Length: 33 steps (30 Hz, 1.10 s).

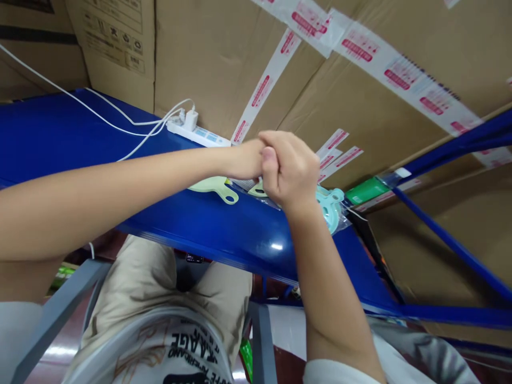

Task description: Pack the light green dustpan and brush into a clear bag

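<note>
Above the blue table my two hands meet. My right hand (294, 168) is closed, its fingers curled over the front of my left hand (247, 159) and its thumb folded in. The fingers of my left hand are hidden behind the right, so their pose does not show. Beneath my left wrist lies a pale green plastic piece (212, 188) with a ringed handle. Another pale green piece (258, 189) shows partly below the hands. To the right of my right wrist is a light blue plastic piece (331, 205) in clear wrapping.
A white power strip (200, 136) with plugs and white cables (136, 124) lies at the back of the blue table (224, 234). Taped cardboard boxes (208, 64) rise behind it. A green-labelled item (368, 189) sits by the blue frame (452, 234) on the right.
</note>
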Motion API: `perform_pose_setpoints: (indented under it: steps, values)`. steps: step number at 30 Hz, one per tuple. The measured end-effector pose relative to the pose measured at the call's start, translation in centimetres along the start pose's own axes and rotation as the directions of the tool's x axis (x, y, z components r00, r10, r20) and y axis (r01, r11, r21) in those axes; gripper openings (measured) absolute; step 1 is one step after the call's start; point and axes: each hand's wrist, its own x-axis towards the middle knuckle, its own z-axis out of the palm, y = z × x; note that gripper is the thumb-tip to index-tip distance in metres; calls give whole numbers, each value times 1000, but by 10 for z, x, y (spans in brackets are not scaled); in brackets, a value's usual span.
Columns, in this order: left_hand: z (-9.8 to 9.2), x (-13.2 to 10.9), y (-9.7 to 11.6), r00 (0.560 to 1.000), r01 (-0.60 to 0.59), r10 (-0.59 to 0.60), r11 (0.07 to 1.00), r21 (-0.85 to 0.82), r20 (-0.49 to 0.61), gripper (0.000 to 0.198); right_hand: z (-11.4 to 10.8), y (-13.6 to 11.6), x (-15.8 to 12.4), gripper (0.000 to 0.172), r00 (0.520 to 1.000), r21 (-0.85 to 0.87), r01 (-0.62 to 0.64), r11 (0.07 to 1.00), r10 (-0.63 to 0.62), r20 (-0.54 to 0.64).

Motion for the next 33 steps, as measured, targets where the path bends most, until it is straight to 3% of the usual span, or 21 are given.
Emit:
perform_pose_setpoints:
  steps: [2,4,5,6,8,10,12,16,24,29,33]
  values:
    - [-11,2,-11,995,-97,89,978,185,50,27,2,19,-2,35,995,1,-99,995,99,-20]
    - [-18,0,-32,992,-102,122,930,353,-35,35,9,38,-9,30,972,-16,-235,972,235,10]
    - [-20,-3,-44,989,-48,96,926,374,-110,39,14,47,-15,26,946,-32,-316,948,317,60]
    - [-20,-6,-57,983,14,57,924,382,-174,42,19,55,-20,21,905,-58,-397,916,401,141]
    - [-18,-14,-82,973,109,-19,919,379,-231,40,28,65,-32,14,768,-129,-518,846,526,366]
    - [-18,-20,-100,979,146,-81,919,367,-189,33,33,70,-41,15,623,-191,-563,804,565,541]
    - [-19,-24,-110,976,190,-142,926,326,-165,29,33,72,-45,15,566,-208,-559,802,553,611]
    - [-22,-23,-119,962,255,-217,932,257,-168,27,29,74,-46,16,574,-155,-529,835,486,659]
    - [-11,-22,-118,966,241,-212,944,224,-145,27,30,69,-43,23,574,-134,-553,822,492,655]
    - [-11,-22,-120,969,240,-218,944,225,-121,23,27,67,-40,18,608,-78,-553,830,465,643]
    - [-13,-22,-124,958,272,-243,936,223,-149,24,28,71,-42,16,662,-35,-527,849,436,610]
